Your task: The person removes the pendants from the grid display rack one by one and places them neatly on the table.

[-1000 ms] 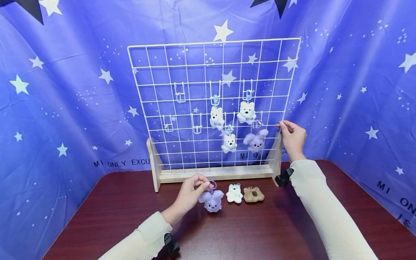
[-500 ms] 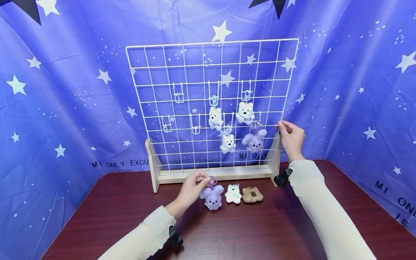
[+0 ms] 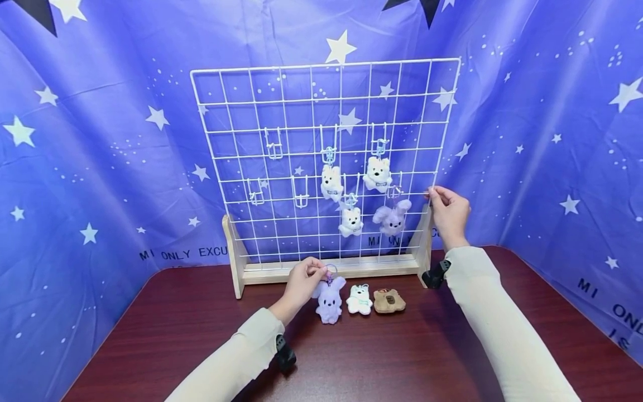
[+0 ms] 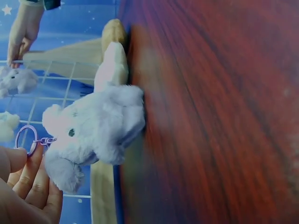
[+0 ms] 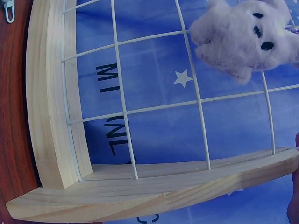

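Note:
My left hand (image 3: 303, 285) pinches the purple ring (image 4: 27, 140) of a lilac plush bunny keychain (image 3: 329, 301), which hangs upright just in front of the rack's wooden base. In the left wrist view the bunny (image 4: 100, 123) dangles from a short chain. My right hand (image 3: 451, 213) grips the right edge of the white wire grid (image 3: 326, 68), just above the wooden side foot (image 3: 425, 245). Only a sliver of that hand (image 5: 294, 186) shows in the right wrist view. Beside the held bunny lie a white bear plush (image 3: 359, 301) and a brown plush (image 3: 389, 301).
Several white bear plushes (image 3: 378, 174) and another lilac bunny (image 3: 393, 219) hang from hooks on the grid's right half. Bare hooks (image 3: 274, 146) are on its left half. A starry blue cloth (image 3: 110, 139) stands behind and beside the dark red table (image 3: 382, 357).
My left hand has moved slightly up and right with the bunny, whose face has turned more upright. My right hand keeps its hold on the grid. The head view has shifted slightly.

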A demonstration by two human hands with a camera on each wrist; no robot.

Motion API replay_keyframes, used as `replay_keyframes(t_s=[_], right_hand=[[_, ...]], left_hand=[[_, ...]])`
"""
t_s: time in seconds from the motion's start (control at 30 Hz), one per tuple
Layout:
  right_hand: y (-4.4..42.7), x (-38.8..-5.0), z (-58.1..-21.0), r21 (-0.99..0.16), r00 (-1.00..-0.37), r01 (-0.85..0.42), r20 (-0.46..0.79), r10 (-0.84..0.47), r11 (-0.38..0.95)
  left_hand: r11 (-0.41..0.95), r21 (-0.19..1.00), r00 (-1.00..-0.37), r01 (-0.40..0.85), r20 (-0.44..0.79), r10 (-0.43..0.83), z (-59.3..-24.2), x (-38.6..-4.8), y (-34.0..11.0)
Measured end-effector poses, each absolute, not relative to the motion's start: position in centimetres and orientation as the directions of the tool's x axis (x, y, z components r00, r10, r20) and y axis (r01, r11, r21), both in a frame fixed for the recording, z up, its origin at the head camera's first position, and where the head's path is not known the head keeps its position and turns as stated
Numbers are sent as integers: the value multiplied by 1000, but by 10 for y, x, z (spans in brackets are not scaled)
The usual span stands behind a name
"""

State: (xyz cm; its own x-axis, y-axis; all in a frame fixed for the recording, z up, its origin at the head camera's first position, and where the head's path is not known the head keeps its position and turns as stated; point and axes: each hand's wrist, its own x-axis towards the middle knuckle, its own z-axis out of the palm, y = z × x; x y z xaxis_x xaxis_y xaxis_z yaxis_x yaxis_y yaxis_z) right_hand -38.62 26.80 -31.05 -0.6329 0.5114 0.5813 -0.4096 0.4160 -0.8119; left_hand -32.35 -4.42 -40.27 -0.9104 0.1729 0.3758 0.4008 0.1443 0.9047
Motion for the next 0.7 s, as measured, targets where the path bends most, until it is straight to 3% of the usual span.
replay_keyframes(t_s=[0.1, 0.33, 0.7], right_hand=[[268, -386, -310, -814, -634, -416, 579, 512, 406], [269, -387, -310, -815, -632, -421, 579, 515, 399], [269, -387, -311, -822, -641, -414, 568, 516, 391]], left_hand=[[200, 896, -916, 397, 371, 156, -400, -324, -42], [243, 900, -932, 363, 349, 101, -429, -351, -39], [232, 924, -952, 303, 285, 108, -435, -354, -36]])
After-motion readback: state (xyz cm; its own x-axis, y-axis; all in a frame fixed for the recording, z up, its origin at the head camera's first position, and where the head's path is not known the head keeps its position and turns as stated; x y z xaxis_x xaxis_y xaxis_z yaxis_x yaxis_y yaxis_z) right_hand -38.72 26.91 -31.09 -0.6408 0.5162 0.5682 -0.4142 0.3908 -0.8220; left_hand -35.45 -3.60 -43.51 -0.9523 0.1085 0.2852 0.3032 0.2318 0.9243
